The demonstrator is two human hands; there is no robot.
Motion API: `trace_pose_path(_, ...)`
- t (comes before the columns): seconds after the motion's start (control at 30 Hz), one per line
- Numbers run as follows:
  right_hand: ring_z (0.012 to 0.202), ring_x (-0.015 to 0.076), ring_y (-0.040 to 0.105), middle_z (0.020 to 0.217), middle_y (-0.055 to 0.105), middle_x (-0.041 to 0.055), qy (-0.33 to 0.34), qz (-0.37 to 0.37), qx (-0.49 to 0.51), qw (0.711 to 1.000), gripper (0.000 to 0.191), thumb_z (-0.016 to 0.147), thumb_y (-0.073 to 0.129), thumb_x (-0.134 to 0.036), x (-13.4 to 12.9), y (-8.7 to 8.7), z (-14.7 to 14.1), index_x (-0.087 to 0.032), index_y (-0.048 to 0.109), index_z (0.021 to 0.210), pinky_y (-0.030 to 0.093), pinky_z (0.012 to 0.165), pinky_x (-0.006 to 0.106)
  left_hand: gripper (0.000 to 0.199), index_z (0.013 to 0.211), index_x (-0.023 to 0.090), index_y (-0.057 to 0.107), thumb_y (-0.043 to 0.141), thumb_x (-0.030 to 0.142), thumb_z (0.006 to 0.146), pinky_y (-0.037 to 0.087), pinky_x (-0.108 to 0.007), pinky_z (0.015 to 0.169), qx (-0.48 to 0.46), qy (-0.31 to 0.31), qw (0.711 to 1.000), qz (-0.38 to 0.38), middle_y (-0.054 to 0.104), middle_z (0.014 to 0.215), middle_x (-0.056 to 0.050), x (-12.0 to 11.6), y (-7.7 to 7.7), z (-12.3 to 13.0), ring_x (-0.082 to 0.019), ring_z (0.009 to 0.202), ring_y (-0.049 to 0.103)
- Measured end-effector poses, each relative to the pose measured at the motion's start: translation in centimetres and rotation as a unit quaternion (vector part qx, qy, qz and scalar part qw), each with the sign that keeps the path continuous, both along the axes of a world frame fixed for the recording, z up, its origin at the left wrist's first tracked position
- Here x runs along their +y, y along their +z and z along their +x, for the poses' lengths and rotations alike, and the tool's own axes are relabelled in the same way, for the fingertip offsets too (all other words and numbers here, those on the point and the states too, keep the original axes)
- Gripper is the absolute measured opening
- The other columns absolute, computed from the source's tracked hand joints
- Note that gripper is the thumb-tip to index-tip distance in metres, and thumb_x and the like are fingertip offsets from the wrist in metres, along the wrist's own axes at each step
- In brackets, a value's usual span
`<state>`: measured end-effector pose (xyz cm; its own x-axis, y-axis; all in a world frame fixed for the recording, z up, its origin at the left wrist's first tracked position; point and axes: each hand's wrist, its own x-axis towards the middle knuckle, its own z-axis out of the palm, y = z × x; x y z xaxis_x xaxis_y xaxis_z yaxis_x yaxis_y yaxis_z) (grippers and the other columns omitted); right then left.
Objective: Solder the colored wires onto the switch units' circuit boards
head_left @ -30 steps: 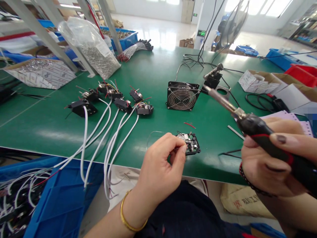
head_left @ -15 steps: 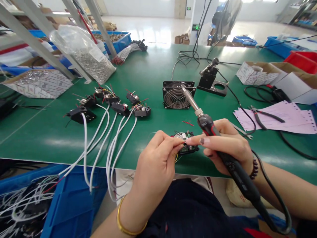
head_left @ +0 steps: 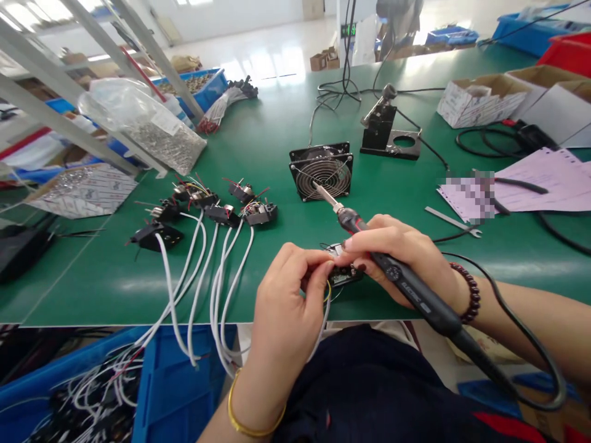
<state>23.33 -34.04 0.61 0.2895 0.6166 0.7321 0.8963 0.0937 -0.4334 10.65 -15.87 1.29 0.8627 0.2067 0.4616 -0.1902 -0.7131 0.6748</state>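
Observation:
My right hand [head_left: 410, 255] is wrapped round a black soldering iron [head_left: 422, 301], its metal tip pointing up and away toward the fan. Its fingertips meet those of my left hand [head_left: 289, 301] over a small black housing with a circuit board [head_left: 346, 275], which lies on the green bench. Left thumb and forefinger are pinched together at the board's left side; whatever is between them is hidden. A yellow wire [head_left: 329, 289] curves out just below that pinch, and a white cable [head_left: 324, 326] runs down toward my lap.
Several similar black units [head_left: 220, 214] with white cables lie at left, above a blue bin [head_left: 180, 381]. Beyond my hands stand a small black fan [head_left: 322, 175] and an iron stand [head_left: 381, 135]. A wrench [head_left: 452, 221], pliers [head_left: 521, 184] and pink sheets [head_left: 549, 169] lie at right.
The head view has shifted. My right hand has tilted the soldering iron lower and leftward, and its fingers have moved in closer to the left fingertips. The left hand keeps its pinch.

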Motion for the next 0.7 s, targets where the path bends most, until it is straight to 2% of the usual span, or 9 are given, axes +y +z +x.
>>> trace_pose_path(0.1,0.087,0.0188,0.074,0.102,0.088,0.0008,-0.022,0.003,0.011,1.0,0.014,0.115,0.067,-0.025,-0.1,0.5,0.4,-0.026,0.068,0.128,0.062,0.085,0.032,0.021,0.099,0.022,0.075,0.068,0.003,0.105,0.054,-0.022,0.073,0.009,-0.01,1.0,0.018,0.07,0.09,0.002,0.2,0.3,0.1,-0.013,0.082,0.068)
trace_pose_path(0.23,0.095,0.0205,0.078,0.11,0.088,0.0001,-0.078,0.069,0.032,0.994,0.021,0.111,0.069,-0.019,-0.7,1.7,0.8,-0.03,0.072,0.128,0.067,0.094,0.037,0.02,0.099,0.022,0.074,0.068,0.003,0.104,0.054,-0.022,0.07,0.019,-0.022,0.999,0.028,0.068,0.09,0.002,0.3,0.6,0.1,-0.012,0.078,0.066)
trace_pose_path(0.33,0.105,0.0222,0.082,0.127,0.086,0.0004,-0.126,0.095,0.046,0.986,0.018,0.112,0.071,-0.026,-1.4,2.9,1.2,-0.033,0.076,0.128,0.067,0.107,0.04,0.019,0.1,0.022,0.074,0.068,0.005,0.105,0.055,-0.024,0.071,0.035,-0.016,0.999,0.032,0.07,0.09,0.001,0.4,0.8,0.2,-0.014,0.08,0.068)
trace_pose_path(0.4,0.11,0.0231,0.082,0.133,0.084,0.0005,-0.142,0.086,0.036,0.985,0.016,0.115,0.068,-0.036,-1.8,3.7,1.5,-0.033,0.08,0.126,0.067,0.109,0.04,0.019,0.1,0.023,0.075,0.068,0.006,0.106,0.056,-0.025,0.07,0.046,-0.01,0.998,0.035,0.071,0.092,0.0,0.4,0.8,0.3,-0.015,0.08,0.068)
trace_pose_path(0.47,0.113,0.023,0.08,0.131,0.083,0.0013,-0.145,0.083,0.023,0.986,0.023,0.118,0.063,-0.042,-2.2,4.3,1.6,-0.033,0.083,0.122,0.067,0.107,0.041,0.019,0.101,0.024,0.076,0.069,0.007,0.106,0.056,-0.025,0.07,0.045,-0.003,0.998,0.041,0.071,0.093,0.0,0.4,0.7,0.3,-0.015,0.08,0.068)
trace_pose_path(0.57,0.11,0.022,0.078,0.121,0.083,0.0027,-0.149,0.112,0.047,0.981,0.027,0.118,0.061,-0.041,-2.5,4.5,1.5,-0.029,0.085,0.116,0.067,0.105,0.04,0.018,0.104,0.024,0.078,0.07,0.008,0.107,0.057,-0.026,0.072,0.036,0.001,0.997,0.064,0.073,0.095,-0.001,0.4,0.7,0.4,-0.015,0.083,0.069)
trace_pose_path(0.7,0.088,0.0212,0.076,0.107,0.077,0.0038,-0.19,0.164,0.11,0.962,0.023,0.114,0.068,-0.041,-2.7,4.1,1.1,-0.027,0.084,0.106,0.071,0.082,0.039,0.017,0.109,0.024,0.08,0.07,0.01,0.108,0.06,-0.027,0.077,0.05,-0.003,0.993,0.103,0.073,0.098,-0.002,0.6,0.9,0.4,-0.016,0.087,0.072)
